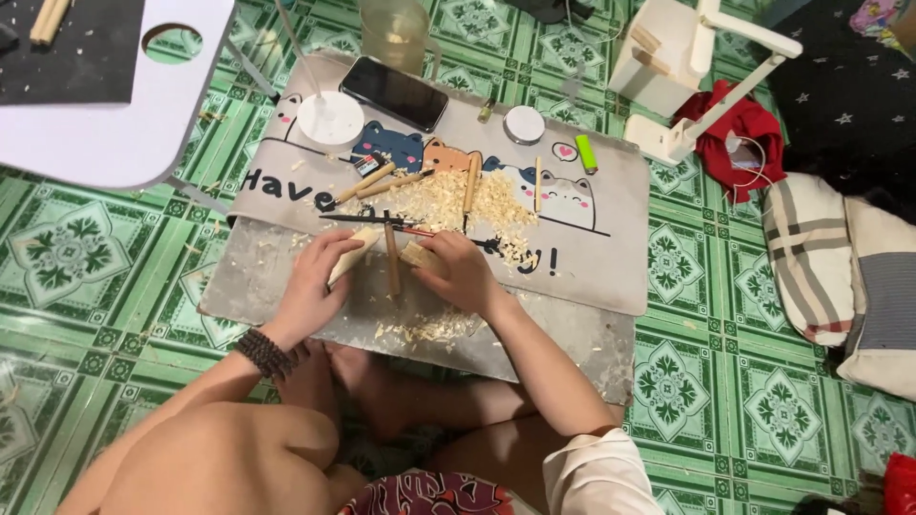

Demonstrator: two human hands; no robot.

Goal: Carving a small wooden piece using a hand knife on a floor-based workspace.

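On the mat (592,257), left hand (315,281) gripping wood piece (351,256), right hand (458,272) perhaps carving

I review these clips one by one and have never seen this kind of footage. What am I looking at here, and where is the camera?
There is no machine: a person sits on a green tiled floor and works with bare hands. The single camera is worn on the head and looks down. The left hand holds a pale piece of wood; the right hand grips another piece. Between them lies a wooden-handled tool. On the grey mat lie wood shavings, more tools, a phone and a green lighter.
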